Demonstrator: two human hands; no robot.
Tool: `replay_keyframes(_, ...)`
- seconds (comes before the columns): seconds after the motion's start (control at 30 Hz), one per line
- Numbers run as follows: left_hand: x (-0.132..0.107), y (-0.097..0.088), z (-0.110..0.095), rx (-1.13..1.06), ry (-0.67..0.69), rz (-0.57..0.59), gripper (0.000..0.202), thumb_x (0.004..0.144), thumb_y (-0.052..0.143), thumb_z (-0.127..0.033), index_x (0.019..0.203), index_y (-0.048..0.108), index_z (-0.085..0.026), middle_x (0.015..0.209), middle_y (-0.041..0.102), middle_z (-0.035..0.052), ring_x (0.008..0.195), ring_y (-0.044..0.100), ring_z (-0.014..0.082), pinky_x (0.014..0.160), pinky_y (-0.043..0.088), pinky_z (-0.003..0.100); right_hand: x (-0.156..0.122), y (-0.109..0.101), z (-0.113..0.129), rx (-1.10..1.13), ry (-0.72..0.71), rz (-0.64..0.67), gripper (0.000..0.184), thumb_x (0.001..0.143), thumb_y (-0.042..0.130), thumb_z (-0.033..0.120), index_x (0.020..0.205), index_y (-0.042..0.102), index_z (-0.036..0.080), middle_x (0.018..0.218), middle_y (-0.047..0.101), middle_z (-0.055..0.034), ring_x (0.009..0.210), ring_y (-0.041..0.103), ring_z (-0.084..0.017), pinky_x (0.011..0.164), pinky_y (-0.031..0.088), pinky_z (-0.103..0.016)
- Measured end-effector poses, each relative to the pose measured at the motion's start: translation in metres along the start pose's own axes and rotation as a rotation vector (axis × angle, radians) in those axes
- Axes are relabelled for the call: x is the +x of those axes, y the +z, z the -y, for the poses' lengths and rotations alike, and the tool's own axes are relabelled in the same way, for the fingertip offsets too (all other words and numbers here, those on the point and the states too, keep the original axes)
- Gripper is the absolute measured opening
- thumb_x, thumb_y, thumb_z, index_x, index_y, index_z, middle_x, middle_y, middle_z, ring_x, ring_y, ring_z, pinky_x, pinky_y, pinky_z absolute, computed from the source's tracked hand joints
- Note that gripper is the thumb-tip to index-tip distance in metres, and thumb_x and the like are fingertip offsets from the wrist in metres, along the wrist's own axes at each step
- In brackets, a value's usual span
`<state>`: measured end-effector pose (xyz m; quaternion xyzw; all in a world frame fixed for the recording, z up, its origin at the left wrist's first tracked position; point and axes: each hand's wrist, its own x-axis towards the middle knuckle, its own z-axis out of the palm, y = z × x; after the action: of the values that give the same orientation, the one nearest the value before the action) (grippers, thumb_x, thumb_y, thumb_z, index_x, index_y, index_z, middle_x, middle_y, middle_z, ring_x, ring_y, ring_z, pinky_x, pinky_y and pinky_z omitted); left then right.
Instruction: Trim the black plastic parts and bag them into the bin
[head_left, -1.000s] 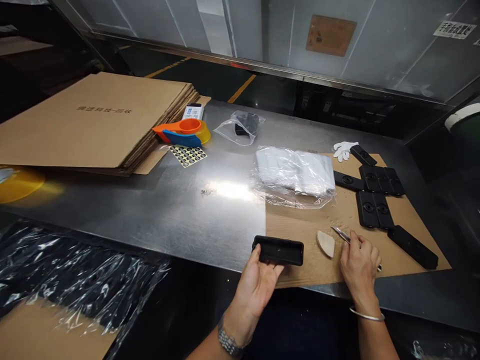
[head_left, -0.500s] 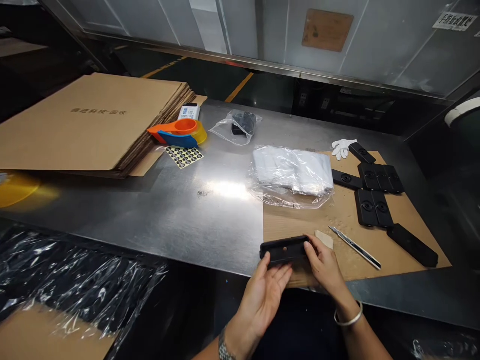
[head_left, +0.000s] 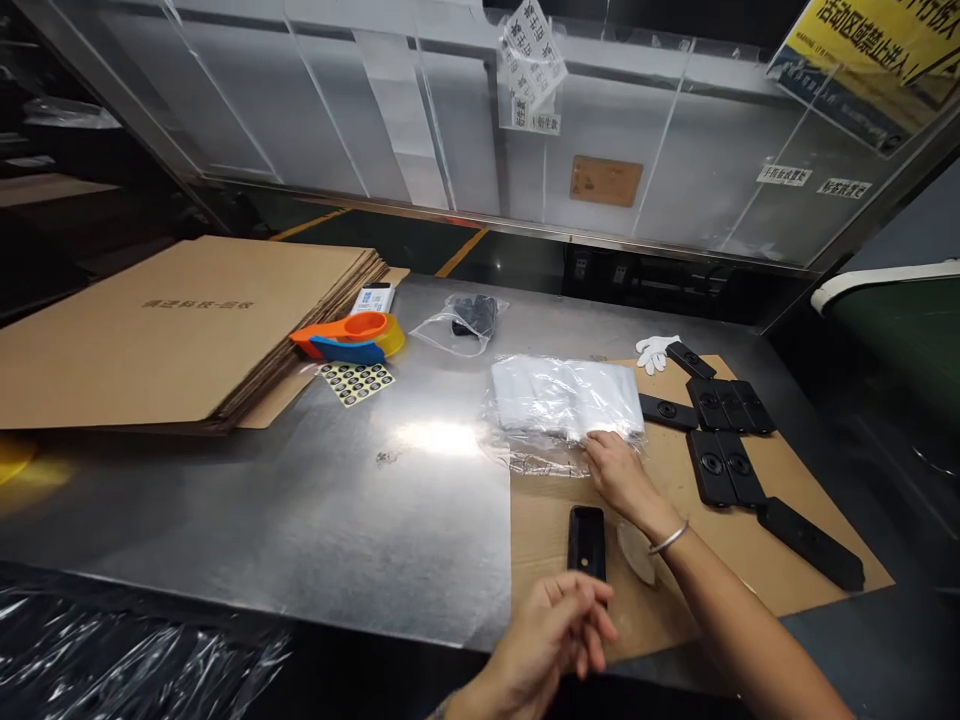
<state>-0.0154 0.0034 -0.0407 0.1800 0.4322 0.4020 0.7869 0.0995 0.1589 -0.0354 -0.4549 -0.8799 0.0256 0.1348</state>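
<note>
A person is working at a steel desk (head_left: pixel 300 520), seen from a camera on their head. The right hand (head_left: pixel 613 468) is reaching forward, fingers spread and loosely open, its fingertips resting on the near edge of a clear plastic bag of white bags (head_left: pixel 564 408); it is not gripping anything that can be seen. The left hand (head_left: pixel 559 625) is hovering close to the body at the desk's near edge, fingers half curled and holding nothing. Just ahead of the left hand a black plastic housing (head_left: pixel 586 541) is lying flat on a brown cardboard sheet (head_left: pixel 540 500), touched by neither hand. Beside the housing, partly under the right wrist, a pale wedge-shaped piece (head_left: pixel 636 553) is lying.

To the right of the right hand more black housings (head_left: pixel 724 437) are lying in a loose group, with a white glove (head_left: pixel 655 352) beyond them. Far to the left of both hands are an orange tape dispenser (head_left: pixel 351 337), a sticker sheet (head_left: pixel 355 382) and a stack of flat cardboard (head_left: pixel 180 330).

Judging by this, the housing is set down and the right hand is going for a white bag. The next move would call for pinching a single bag free of the slippery pack.
</note>
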Motion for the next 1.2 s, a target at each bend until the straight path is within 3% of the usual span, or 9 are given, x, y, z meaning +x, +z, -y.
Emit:
replay_keyframes(0.13,0.030,-0.003,-0.062,0.829,0.708,-0.221,0.022,0.084,0.045,-0.023,0.091,0.065,-0.018,0.080,0.068,0.0083,0.067,0.059,0.0172,0.062,0.045,0.028,0.025,0.011,-0.013,-0.134,0.031,-0.040,0.033,0.087,0.042,0.011,0.116,0.052,0.002,0.121,0.052,-0.0235,0.110,0.046,-0.028,0.090,0.035,-0.039)
replay_keyframes(0.23,0.064,-0.006,-0.093,1.057,0.825,-0.232,0.019,0.078,0.048,-0.015,0.079,0.066,-0.022,0.083,0.067,0.0086,0.085,0.057,0.0238,0.082,0.041,0.036,0.034,0.010,-0.016,-0.206,0.013,-0.049,0.044,0.083,0.052,0.018,0.123,0.047,0.000,0.137,0.034,-0.0268,0.126,0.027,-0.036,0.099,0.024,-0.048)
replay_keyframes(0.33,0.094,-0.011,-0.104,1.218,0.807,-0.264,0.018,0.076,0.047,-0.010,0.070,0.062,-0.019,0.075,0.063,0.0098,0.086,0.054,0.0264,0.086,0.038,0.041,0.038,0.008,-0.016,-0.255,-0.012,-0.030,0.044,0.083,0.055,0.021,0.123,0.047,0.005,0.137,0.035,-0.0252,0.126,0.027,-0.037,0.098,0.023,-0.050)
replay_keyframes(0.43,0.110,-0.019,-0.106,1.396,0.751,-0.311,0.018,0.077,0.042,-0.008,0.076,0.059,-0.015,0.080,0.059,0.0117,0.087,0.053,0.0276,0.085,0.039,0.043,0.040,0.009,-0.017,-0.272,-0.064,0.047,0.021,0.083,0.056,0.025,0.098,0.061,0.012,0.112,0.057,-0.0176,0.108,0.047,-0.029,0.089,0.036,-0.041)
replay_keyframes(0.5,0.115,-0.023,-0.107,1.501,0.711,-0.336,0.021,0.078,0.038,-0.007,0.082,0.058,-0.013,0.085,0.058,0.0136,0.088,0.054,0.0278,0.081,0.040,0.042,0.041,0.011,-0.019,-0.268,-0.075,0.097,0.016,0.085,0.055,0.027,0.088,0.062,0.013,0.097,0.061,-0.0109,0.097,0.053,-0.022,0.082,0.042,-0.037)
replay_keyframes(0.67,0.120,-0.028,-0.116,1.656,0.658,-0.362,0.028,0.078,0.038,-0.004,0.095,0.057,-0.013,0.090,0.059,0.0121,0.084,0.057,0.0235,0.075,0.042,0.035,0.042,0.016,-0.030,-0.187,0.001,0.136,0.021,0.089,0.051,0.030,0.101,0.058,0.015,0.102,0.060,-0.0051,0.089,0.058,-0.015,0.079,0.048,-0.036)
replay_keyframes(0.93,0.124,-0.020,-0.118,1.619,0.649,-0.383,0.032,0.090,0.029,-0.020,0.098,0.061,-0.016,0.091,0.063,0.0086,0.088,0.059,0.0188,0.077,0.042,0.029,0.047,0.018,-0.047,0.120,0.117,0.116,0.024,0.089,0.050,0.033,0.104,0.057,0.015,0.100,0.060,-0.0045,0.082,0.060,-0.014,0.072,0.051,-0.033)
replay_keyframes(1.07,0.127,-0.014,-0.109,1.589,0.610,-0.372,0.036,0.088,0.034,-0.025,0.117,0.054,-0.018,0.092,0.062,0.0122,0.089,0.059,0.0242,0.075,0.042,0.034,0.049,0.014,-0.050,0.293,0.143,0.072,0.025,0.089,0.051,0.032,0.104,0.057,0.014,0.098,0.060,-0.0039,0.080,0.060,-0.014,0.069,0.052,-0.031)
replay_keyframes(1.2,0.130,-0.007,-0.107,1.474,0.562,-0.361,0.040,0.081,0.043,-0.020,0.120,0.053,-0.016,0.092,0.063,0.0155,0.091,0.058,0.0294,0.076,0.041,0.038,0.047,0.001,-0.049,0.422,0.172,-0.057,0.021,0.089,0.051,0.031,0.093,0.059,0.013,0.087,0.062,-0.0017,0.073,0.060,-0.012,0.067,0.050,-0.029)
